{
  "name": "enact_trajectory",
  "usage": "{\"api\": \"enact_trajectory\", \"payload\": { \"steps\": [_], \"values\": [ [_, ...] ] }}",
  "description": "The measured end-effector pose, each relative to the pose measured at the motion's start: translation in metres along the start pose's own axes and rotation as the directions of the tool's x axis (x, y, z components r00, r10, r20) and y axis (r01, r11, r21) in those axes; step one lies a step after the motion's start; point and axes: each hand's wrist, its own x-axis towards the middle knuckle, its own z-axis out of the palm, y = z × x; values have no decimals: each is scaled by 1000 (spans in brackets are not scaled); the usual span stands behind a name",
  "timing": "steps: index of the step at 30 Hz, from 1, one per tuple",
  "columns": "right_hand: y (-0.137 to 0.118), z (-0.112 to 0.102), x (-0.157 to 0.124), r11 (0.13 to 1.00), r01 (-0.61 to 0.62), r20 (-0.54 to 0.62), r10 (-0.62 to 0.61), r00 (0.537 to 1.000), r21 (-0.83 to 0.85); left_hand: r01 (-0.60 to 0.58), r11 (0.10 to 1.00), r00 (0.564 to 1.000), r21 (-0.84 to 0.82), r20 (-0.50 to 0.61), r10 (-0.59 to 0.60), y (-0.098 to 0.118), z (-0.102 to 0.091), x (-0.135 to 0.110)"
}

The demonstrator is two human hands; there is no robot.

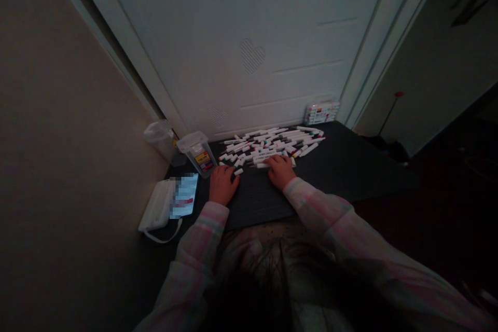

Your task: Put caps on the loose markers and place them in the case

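Observation:
A heap of several white markers with coloured caps point(272, 144) is spread over the far part of a dark table point(350, 166). My left hand point(222, 184) lies on the table at the heap's near left edge, fingers curled, next to a loose marker point(238, 171). My right hand point(280, 170) rests palm down on the near edge of the heap, its fingers over a few markers. The dim light hides whether either hand grips one.
A clear plastic box with a label point(197, 153) and its clear lid point(160, 137) stand at the table's left corner. A lit phone point(185, 194) and a white power bank point(155, 207) lie near left. A marker pack point(321, 112) leans on the white door behind.

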Motion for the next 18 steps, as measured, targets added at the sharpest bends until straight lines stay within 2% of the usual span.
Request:
{"api": "enact_trajectory", "payload": {
  "steps": [18],
  "values": [
    [1,1,0,1000,17,1,-17,1000,-10,-26,1000,999,10,33,26,2,-2,1]
  ]
}}
